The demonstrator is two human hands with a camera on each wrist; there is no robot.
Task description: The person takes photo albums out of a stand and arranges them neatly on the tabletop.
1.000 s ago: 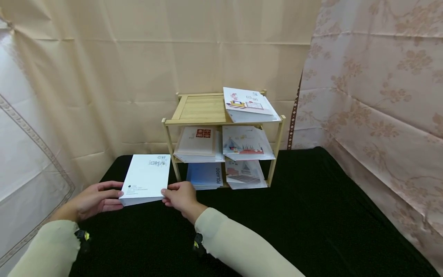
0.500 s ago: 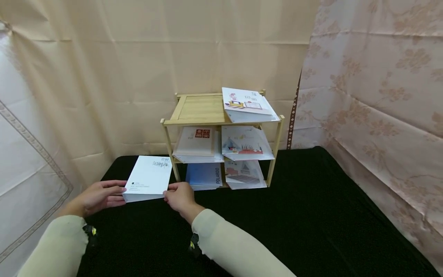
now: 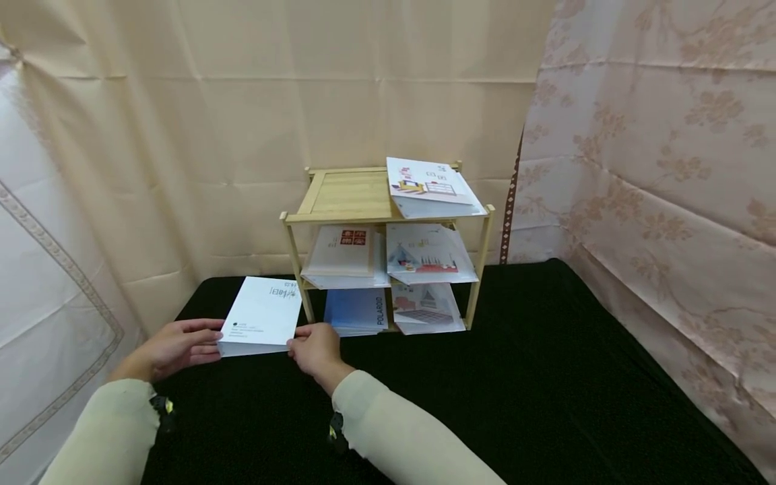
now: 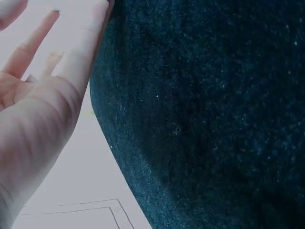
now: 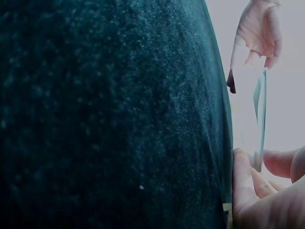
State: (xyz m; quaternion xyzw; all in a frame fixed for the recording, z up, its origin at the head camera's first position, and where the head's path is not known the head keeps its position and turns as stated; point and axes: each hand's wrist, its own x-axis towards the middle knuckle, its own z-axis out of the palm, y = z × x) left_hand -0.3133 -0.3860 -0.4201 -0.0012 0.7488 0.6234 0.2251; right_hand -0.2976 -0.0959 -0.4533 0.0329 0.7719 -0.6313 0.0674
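A white book (image 3: 261, 310) with dark print near its far right corner is held flat, close over the black cloth, left of the wooden rack (image 3: 351, 192). My left hand (image 3: 176, 350) grips its near left corner, thumb on top and long fingers spread along the side. At the near right corner, my right hand (image 3: 320, 350) pinches the book between thumb and fingers. The right wrist view shows the book edge-on between both hands, its cover slightly parted from the pages. In the left wrist view, the left hand (image 4: 45, 109) has fairly straight fingers, their tips partly cut off.
Books fill parts of the three-level rack: illustrated white ones (image 3: 430, 188) at the upper right, a red-stamped one (image 3: 339, 250) mid left, a blue one (image 3: 356, 310) below. Black cloth (image 3: 545, 377) covers the table. Curtains (image 3: 242, 121) hang behind and beside it.
Both hands have shifted the book slightly right, toward the rack's left post. Its near edge has turned a little. The books on the rack stay put; the head view tilts slightly.
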